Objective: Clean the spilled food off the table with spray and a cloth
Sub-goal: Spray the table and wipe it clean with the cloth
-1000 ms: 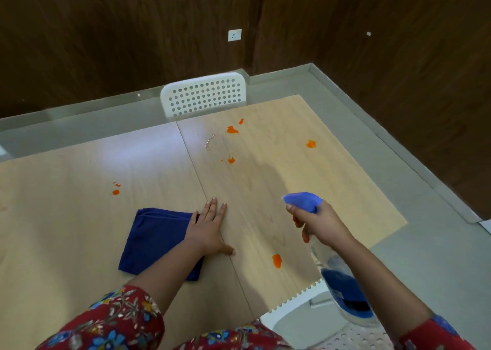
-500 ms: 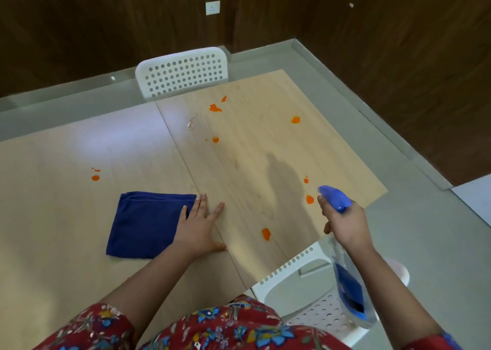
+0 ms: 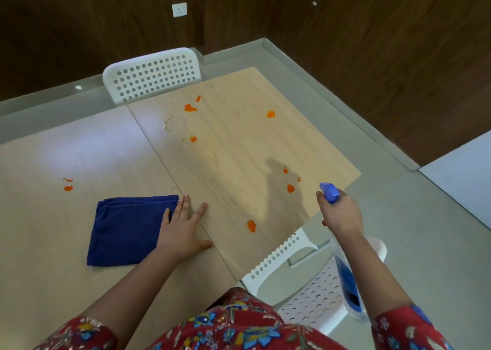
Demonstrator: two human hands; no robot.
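Blue cloth (image 3: 127, 230) — beside left hand (image 3: 180, 232) (touching)

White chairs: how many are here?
2. The far chair stands at the table's far edge; the near chair is at its near edge, beside the person. Others may be out of view.

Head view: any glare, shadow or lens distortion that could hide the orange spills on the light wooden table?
Head view: a glare patch washes the left of the light wooden table, though the orange food spills there are readable; the right hand gripping the blue-topped clear spray bottle casts a shadow over nearby spills; slight wide-angle bowing toward the corners.
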